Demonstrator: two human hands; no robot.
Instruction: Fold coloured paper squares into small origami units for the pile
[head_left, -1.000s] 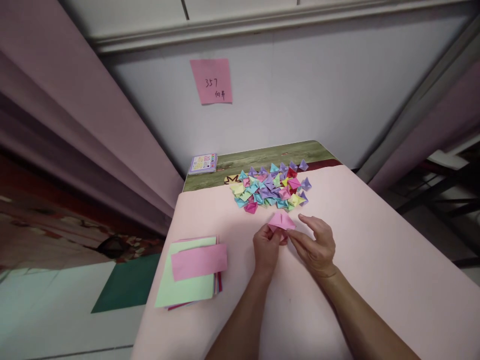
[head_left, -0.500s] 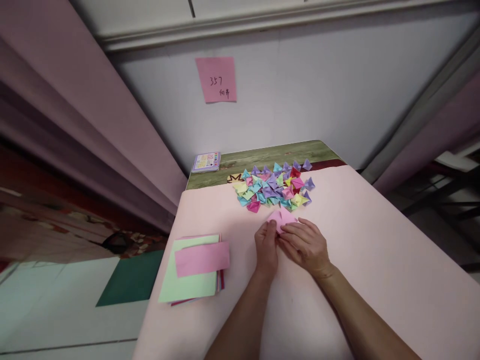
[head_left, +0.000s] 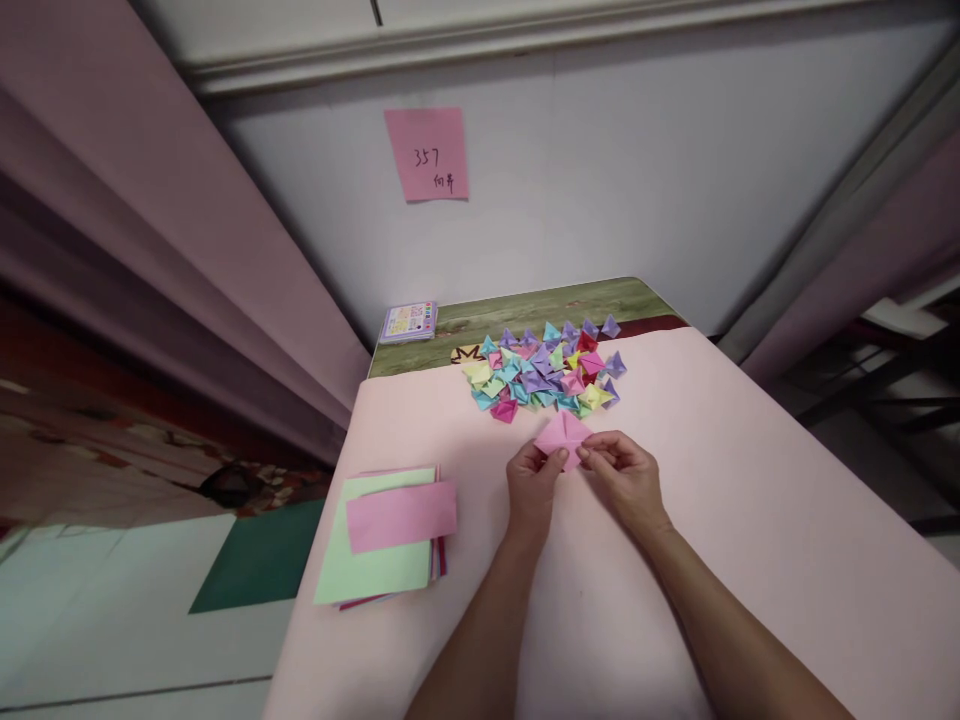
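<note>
A pink sheet of origami paper point(head_left: 564, 430), creased and folded into a small diamond, is held between my two hands above the table. My left hand point(head_left: 531, 490) pinches its left lower side, thumb on top. With thumb and fingertips, my right hand point(head_left: 626, 478) grips the right corner. Just beyond the paper lies a heap of small folded paper pieces point(head_left: 540, 375) in purple, blue, yellow, red, pink and green.
To the left is a stack of coloured paper point(head_left: 375, 570) with a pink strip point(head_left: 401, 517) on top. A printed paper pack point(head_left: 409, 322) lies at the table's far left corner. A pink note point(head_left: 427, 155) is stuck on the wall behind the pink-covered table point(head_left: 720, 520).
My right hand has gone from lying flat over the pink paper to pinching its right corner. The paper's folded diamond face now shows more fully, and my left thumb has shifted lower.
</note>
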